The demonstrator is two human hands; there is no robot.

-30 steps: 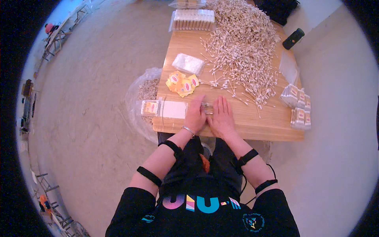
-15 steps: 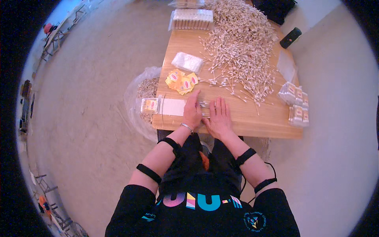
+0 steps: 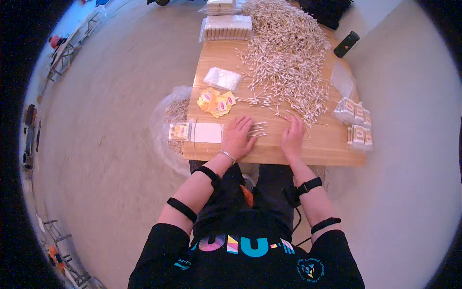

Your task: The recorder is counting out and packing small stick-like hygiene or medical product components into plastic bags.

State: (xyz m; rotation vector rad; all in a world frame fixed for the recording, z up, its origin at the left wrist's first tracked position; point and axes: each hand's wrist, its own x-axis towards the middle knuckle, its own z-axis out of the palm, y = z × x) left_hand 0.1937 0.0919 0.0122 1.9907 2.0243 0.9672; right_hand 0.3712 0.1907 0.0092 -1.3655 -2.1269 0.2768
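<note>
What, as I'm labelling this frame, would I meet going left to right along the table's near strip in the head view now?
Small swab packet with a yellow label, white rectangular sheet, left hand, small row of cotton swabs, right hand, clear-wrapped swab packs.

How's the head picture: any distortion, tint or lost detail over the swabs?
Head view: a round black rim swallows the corners, and distant dark-legged tables slant along it; head view: bluish light tints the upper left; head view: the short row of white-tipped cotton swabs shows separate sticks, but the big pale swab heap blends into texture toward its far end.
</note>
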